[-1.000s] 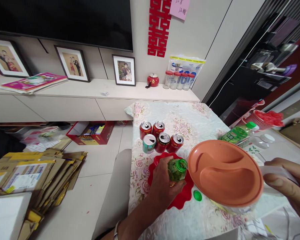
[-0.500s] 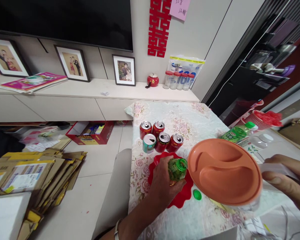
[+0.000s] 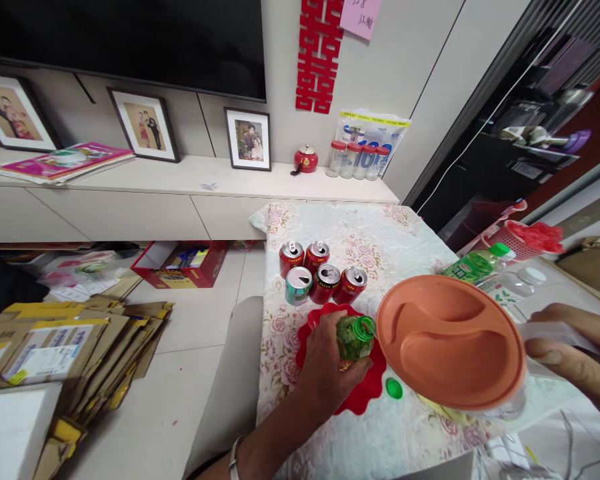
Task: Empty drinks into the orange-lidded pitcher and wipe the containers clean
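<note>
My left hand (image 3: 325, 369) is wrapped round an uncapped green bottle (image 3: 354, 337) that stands on a red scalloped plate (image 3: 365, 390). Its green cap (image 3: 394, 388) lies on the floral tablecloth (image 3: 370, 240) just right of the plate. My right hand (image 3: 573, 363) grips the white handle (image 3: 555, 333) of a container closed by a round orange lid (image 3: 450, 340), held above the table's right side. Several drink cans (image 3: 323, 270), most red and one teal, stand in a cluster behind the plate.
A green-labelled bottle (image 3: 473, 265) and a clear bottle (image 3: 515, 283) lie at the table's right edge near a red basket (image 3: 527, 239). A low cabinet (image 3: 190, 193) with framed photos and jars runs along the wall. Flattened cardboard (image 3: 65, 347) is piled on the floor at left.
The orange-lidded container and my right hand have drifted slightly up. My left hand keeps its hold on the green bottle.
</note>
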`<state>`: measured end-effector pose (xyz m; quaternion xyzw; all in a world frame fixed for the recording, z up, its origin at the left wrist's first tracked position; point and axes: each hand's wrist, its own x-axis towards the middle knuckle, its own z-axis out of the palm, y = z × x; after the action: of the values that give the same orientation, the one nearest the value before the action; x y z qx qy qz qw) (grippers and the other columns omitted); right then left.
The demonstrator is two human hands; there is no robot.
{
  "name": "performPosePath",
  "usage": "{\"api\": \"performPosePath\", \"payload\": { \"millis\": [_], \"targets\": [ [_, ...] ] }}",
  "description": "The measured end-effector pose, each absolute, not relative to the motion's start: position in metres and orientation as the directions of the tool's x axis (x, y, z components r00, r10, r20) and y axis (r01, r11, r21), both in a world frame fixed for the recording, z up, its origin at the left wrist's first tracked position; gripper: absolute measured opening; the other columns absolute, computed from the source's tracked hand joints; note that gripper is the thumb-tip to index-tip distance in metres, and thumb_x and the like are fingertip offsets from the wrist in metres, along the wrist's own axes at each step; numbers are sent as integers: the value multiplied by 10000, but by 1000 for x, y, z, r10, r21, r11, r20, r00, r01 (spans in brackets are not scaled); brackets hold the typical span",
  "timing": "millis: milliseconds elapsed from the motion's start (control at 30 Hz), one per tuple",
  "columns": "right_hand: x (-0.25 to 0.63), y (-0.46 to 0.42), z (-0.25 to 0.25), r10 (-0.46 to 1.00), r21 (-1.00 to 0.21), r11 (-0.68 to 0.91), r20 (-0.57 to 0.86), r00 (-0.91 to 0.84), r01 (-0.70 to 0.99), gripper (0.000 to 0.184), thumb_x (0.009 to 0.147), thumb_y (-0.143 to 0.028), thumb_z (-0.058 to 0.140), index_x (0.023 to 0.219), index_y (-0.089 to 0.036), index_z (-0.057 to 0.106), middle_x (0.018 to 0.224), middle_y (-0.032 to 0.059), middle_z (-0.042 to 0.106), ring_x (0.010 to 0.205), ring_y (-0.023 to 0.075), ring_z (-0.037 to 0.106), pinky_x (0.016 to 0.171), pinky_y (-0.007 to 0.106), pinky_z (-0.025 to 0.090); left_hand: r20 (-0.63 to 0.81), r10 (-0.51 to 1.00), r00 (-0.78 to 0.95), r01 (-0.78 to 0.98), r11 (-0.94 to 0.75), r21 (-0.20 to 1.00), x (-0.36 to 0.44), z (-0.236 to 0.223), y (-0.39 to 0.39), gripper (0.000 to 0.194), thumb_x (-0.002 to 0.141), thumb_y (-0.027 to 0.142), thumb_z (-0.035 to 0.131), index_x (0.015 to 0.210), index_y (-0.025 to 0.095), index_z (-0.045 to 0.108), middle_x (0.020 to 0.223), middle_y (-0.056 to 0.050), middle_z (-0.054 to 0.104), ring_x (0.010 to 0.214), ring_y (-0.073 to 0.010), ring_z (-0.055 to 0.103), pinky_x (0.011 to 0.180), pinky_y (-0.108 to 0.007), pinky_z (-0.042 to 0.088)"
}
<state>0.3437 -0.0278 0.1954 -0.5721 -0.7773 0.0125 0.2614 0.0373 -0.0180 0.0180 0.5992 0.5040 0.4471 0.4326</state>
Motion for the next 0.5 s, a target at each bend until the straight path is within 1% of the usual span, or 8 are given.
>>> {"api": "performPosePath", "payload": {
  "millis": [100,233,400,500],
  "targets": [
    [348,-27,194,883,-236,385,376,-282,892,314,977,-597,638,910,-300,717,731,-26,677,581,152,660,471,216,465,100,991,86,215,-116,970,37,19,-18,690,766,301,797,1410,206,566,1325,-170,710,1225,-407,697,1007,-566,584],
    [351,-26,192,868,-194,403,391,-306,894,320,1000,-619,598,951,-320,702,750,-26,698,582,164,674,481,233,483,94,990,102,213,-114,970,36,18,-18,699,778,315,792,1421,203,542,1353,-180,693,1258,-410,676,1051,-592,560],
    [353,-24,193,871,-183,386,396,-292,904,328,973,-653,615,988,-340,712,768,-20,710,595,176,688,492,249,498,95,990,103,199,-114,973,36,17,-19,701,784,311,801,1424,215,534,1359,-180,690,1250,-407,674,1079,-618,541],
    [354,-24,195,877,-202,382,388,-284,902,332,960,-652,634,960,-333,724,750,-16,697,571,173,667,483,249,494,95,990,106,196,-114,974,36,18,-19,700,783,314,801,1423,217,536,1368,-178,687,1259,-410,671,1093,-622,531]
  ]
}}
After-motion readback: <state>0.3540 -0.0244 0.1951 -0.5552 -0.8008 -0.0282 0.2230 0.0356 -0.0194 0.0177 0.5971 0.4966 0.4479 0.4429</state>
